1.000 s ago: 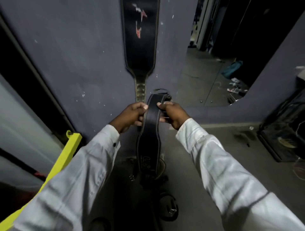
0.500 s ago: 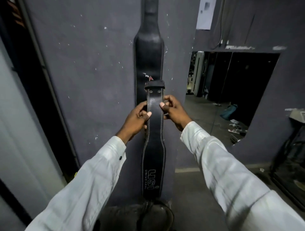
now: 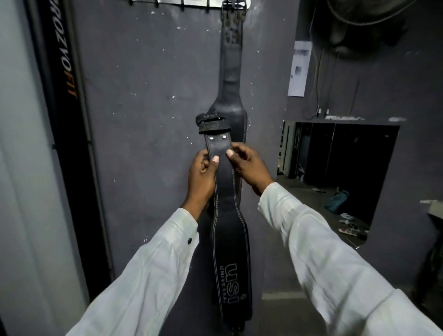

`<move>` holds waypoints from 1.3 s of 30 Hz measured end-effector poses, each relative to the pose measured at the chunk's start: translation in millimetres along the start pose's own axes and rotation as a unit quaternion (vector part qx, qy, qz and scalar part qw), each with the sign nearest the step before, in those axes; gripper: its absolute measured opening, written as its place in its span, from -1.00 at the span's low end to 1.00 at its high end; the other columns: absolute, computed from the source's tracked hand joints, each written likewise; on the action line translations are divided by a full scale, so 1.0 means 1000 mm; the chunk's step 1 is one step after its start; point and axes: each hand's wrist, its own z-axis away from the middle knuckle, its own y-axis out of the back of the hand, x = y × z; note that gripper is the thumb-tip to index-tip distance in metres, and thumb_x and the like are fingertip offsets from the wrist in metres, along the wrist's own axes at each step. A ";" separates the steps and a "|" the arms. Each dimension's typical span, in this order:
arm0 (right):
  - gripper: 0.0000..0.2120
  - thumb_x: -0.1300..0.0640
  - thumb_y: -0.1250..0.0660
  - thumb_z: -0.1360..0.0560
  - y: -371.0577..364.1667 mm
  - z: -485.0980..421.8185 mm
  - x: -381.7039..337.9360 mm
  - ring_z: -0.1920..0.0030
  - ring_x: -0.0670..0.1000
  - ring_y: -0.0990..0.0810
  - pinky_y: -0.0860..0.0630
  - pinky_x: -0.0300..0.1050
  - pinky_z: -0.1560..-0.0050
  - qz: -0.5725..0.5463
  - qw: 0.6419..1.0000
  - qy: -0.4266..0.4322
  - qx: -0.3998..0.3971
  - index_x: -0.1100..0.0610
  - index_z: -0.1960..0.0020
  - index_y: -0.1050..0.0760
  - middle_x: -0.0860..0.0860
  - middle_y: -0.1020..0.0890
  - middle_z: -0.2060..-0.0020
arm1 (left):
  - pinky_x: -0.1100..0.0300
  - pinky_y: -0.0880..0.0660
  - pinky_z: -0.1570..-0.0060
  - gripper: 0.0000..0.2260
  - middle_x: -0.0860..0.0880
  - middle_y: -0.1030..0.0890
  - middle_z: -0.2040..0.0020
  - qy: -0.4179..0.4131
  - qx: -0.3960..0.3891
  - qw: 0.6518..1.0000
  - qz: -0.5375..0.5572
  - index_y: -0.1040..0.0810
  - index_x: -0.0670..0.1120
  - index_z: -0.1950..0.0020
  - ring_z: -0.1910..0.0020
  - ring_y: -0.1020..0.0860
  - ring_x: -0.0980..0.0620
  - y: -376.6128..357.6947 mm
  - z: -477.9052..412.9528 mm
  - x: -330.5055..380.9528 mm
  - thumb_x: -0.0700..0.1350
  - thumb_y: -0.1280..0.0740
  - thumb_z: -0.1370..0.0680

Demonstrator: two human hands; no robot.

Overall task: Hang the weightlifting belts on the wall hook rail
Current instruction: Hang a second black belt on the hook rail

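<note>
A black weightlifting belt (image 3: 227, 230) with white stitching and a USI logo hangs straight down between my hands, its buckle end up at mid-frame. My left hand (image 3: 201, 177) grips its narrow strap from the left, and my right hand (image 3: 249, 165) grips it from the right, thumbs on the front. Behind it a second black belt (image 3: 232, 79) hangs flat against the grey wall from the hook rail (image 3: 191, 2) at the top edge. Several bare hooks show on the rail to the left of that belt.
A dark vertical frame with orange lettering (image 3: 64, 72) stands at the left. A wall mirror (image 3: 335, 172) sits at the right, with a paper notice (image 3: 299, 68) above it and cables beside it. Grey floor lies below.
My hands have raised the belt from near floor level up the wall. My view has tilted up, so the hook rail and the top of the hanging belt now show.
</note>
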 end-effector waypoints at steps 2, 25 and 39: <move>-0.63 0.09 -0.31 -0.60 -0.009 0.003 0.008 -0.20 -0.04 -0.63 -0.53 -0.13 -0.28 0.035 0.999 -0.013 -0.037 0.04 -0.40 -0.44 0.01 -0.63 -0.23 | -0.05 -0.51 -0.10 -0.81 -0.19 -0.62 0.02 0.013 0.037 0.998 0.058 -0.52 -0.18 -0.19 0.04 -0.57 -0.07 -0.002 -0.010 0.005 -0.22 -0.26 -0.60; -0.66 0.12 -0.41 -0.52 -0.029 0.052 0.048 -0.24 0.03 -0.62 -0.47 0.12 -0.39 0.046 0.986 -0.104 -0.124 0.00 -0.27 -0.46 -0.02 -0.65 -0.18 | 0.19 -0.52 0.15 -0.83 0.04 -0.55 0.28 -0.015 0.111 0.986 0.126 -0.55 -0.17 -0.10 0.28 -0.51 0.13 0.015 -0.059 0.049 -0.35 -0.22 -0.60; -0.61 0.17 -0.45 -0.47 -0.036 0.084 0.068 -0.20 0.04 -0.65 -0.50 0.15 -0.35 -0.004 0.992 -0.116 -0.058 0.04 -0.27 -0.50 0.03 -0.68 -0.16 | 0.00 -0.48 0.00 -0.80 -0.07 -0.53 0.19 -0.013 0.098 0.987 0.125 -0.57 -0.14 -0.09 0.13 -0.47 -0.09 0.014 -0.062 0.050 -0.34 -0.22 -0.58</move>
